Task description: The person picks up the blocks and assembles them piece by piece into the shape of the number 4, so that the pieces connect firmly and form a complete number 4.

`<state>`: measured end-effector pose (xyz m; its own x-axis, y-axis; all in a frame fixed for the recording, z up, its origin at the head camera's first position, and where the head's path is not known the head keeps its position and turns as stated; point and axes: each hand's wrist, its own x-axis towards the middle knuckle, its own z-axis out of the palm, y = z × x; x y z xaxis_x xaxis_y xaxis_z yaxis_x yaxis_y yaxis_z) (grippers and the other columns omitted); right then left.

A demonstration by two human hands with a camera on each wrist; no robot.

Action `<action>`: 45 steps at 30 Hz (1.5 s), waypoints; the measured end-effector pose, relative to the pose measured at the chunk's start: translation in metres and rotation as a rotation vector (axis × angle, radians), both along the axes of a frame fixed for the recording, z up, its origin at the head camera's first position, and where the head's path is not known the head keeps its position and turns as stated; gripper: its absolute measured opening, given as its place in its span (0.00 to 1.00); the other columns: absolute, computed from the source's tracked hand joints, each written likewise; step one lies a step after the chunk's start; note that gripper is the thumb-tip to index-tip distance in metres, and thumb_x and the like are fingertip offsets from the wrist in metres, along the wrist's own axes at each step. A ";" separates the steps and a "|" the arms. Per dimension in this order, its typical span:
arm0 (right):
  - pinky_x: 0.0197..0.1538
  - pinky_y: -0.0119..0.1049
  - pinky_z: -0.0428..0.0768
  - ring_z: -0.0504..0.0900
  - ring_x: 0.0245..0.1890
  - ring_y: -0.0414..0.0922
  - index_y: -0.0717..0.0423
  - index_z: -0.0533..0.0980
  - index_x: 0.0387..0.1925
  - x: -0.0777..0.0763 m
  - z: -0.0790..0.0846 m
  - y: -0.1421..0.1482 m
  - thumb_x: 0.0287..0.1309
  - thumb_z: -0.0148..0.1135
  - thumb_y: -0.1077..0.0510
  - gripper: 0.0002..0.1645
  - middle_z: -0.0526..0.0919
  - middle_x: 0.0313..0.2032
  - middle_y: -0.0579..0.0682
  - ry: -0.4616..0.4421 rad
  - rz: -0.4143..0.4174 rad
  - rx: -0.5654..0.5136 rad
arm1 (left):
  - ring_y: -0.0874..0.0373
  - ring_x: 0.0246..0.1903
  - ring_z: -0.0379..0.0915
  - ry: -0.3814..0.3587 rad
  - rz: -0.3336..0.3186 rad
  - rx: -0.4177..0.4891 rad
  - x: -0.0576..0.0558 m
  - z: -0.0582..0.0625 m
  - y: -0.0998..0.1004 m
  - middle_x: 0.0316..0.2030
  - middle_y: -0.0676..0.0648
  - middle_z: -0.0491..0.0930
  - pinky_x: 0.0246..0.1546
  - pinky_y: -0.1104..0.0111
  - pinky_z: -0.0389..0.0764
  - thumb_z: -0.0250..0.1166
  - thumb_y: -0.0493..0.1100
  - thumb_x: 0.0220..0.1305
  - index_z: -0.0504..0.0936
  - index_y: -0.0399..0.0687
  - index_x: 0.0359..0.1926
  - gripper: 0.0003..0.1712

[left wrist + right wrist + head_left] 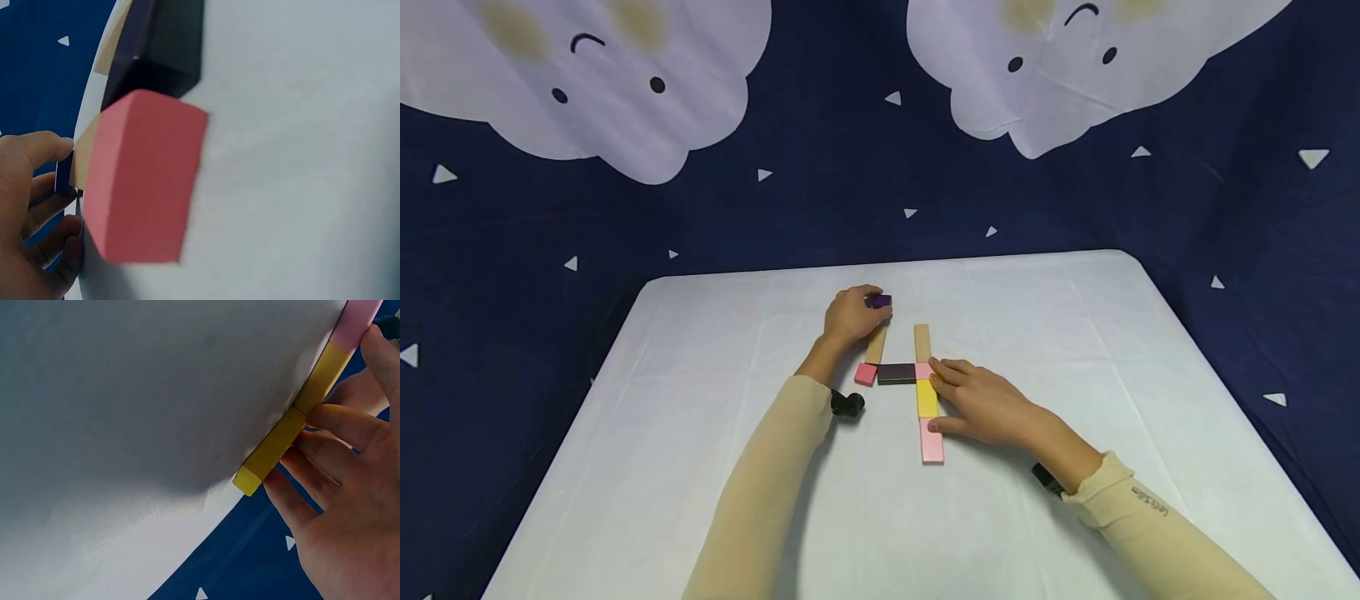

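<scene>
At the far end of a slanted tan block [876, 346], my left hand [850, 317] pinches a small purple block [882, 300] between thumb and fingers. A coral-pink block [865, 374] and a black block [897, 374] lie at that tan block's near end. My right hand [988, 407] rests with extended fingers against the blocks on the right. Its fingertips reach a small pink block [922, 370], and its thumb touches a longer light pink block [932, 442]. Between these two lies a yellow block [927, 400]. Another yellow block [272, 445] runs along the fingers in the right wrist view.
A second tan block [922, 342] extends away from the small pink block. All the blocks lie flat on a white-covered table [760, 333]. A dark blue cloth [850, 208] with white clouds and triangles hangs behind it.
</scene>
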<state>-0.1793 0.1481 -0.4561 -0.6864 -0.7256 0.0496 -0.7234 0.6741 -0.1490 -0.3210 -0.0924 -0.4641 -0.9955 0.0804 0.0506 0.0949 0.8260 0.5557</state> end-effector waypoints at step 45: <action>0.63 0.49 0.63 0.60 0.67 0.54 0.63 0.66 0.66 -0.002 -0.002 0.000 0.58 0.56 0.30 0.49 0.61 0.69 0.58 -0.003 0.006 -0.032 | 0.51 0.55 0.71 0.031 -0.129 0.028 0.013 -0.003 -0.013 0.50 0.47 0.79 0.57 0.58 0.67 0.63 0.50 0.65 0.84 0.50 0.48 0.15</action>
